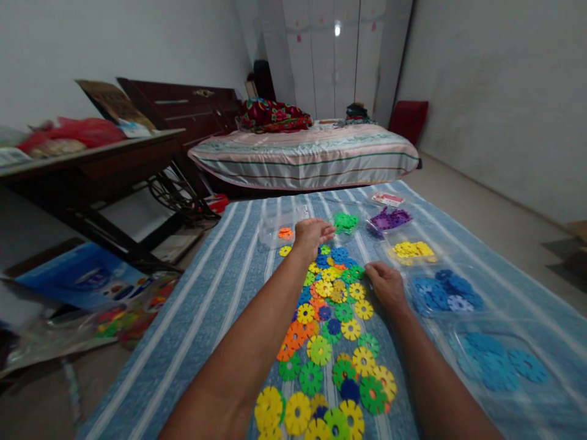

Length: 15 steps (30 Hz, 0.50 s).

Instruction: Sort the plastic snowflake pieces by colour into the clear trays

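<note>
My left hand reaches over the far end of the loose pieces, fingers stretched toward a clear tub of green notched discs. Nothing shows in its fingers. To the right, my right hand is closed, its fingertips pinched at the edge of a green notched disc. Between my arms spreads a long pile of flower-like plastic discs, among them a yellow disc, an orange disc and a dark blue disc. Left of my left hand, a clear box contains a few orange discs.
Down the right side stand clear boxes with purple pieces, yellow discs, blue discs and light blue discs. All rest on a striped blue cloth. Beyond is a bed; a sewing-machine table stands left.
</note>
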Each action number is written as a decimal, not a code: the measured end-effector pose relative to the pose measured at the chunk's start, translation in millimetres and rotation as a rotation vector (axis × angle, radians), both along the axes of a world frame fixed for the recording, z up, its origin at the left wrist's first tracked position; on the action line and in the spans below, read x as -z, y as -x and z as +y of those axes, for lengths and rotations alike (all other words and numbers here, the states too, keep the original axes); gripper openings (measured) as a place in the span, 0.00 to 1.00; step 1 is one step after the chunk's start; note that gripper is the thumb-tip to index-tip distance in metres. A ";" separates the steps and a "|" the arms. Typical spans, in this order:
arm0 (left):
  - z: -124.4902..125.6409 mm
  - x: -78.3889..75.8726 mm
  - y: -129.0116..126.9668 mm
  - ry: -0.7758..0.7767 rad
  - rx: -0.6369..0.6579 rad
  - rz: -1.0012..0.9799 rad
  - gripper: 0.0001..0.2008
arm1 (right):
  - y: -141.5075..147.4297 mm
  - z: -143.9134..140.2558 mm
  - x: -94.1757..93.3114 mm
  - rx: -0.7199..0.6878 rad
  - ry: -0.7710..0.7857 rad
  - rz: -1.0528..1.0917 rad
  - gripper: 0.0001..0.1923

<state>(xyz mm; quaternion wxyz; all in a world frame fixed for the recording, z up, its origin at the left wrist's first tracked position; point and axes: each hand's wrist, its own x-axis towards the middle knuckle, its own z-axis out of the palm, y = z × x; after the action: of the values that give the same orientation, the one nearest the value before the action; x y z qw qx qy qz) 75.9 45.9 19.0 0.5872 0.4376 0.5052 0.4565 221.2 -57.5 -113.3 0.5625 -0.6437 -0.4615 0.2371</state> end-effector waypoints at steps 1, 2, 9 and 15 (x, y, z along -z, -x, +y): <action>1.4 1.4 -3.9 -0.001 -0.011 0.012 0.08 | 0.2 -0.1 -0.5 0.000 -0.002 0.003 0.19; -0.6 5.0 -4.7 0.006 -0.007 0.031 0.08 | 0.4 -0.1 -1.0 -0.002 -0.002 0.006 0.19; -59.6 38.4 56.7 -0.063 0.344 0.406 0.03 | -0.7 -0.8 -3.9 0.022 0.020 0.013 0.17; -125.5 27.8 128.0 -0.251 0.594 0.861 0.08 | -5.7 -4.4 -4.2 0.033 0.032 -0.032 0.17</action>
<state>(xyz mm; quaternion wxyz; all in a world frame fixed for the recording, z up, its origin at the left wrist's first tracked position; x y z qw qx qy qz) -52.1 -79.6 -8.8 0.3741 0.7760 0.4963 0.1070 226.9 -61.9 -109.1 0.5486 -0.6638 -0.4558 0.2249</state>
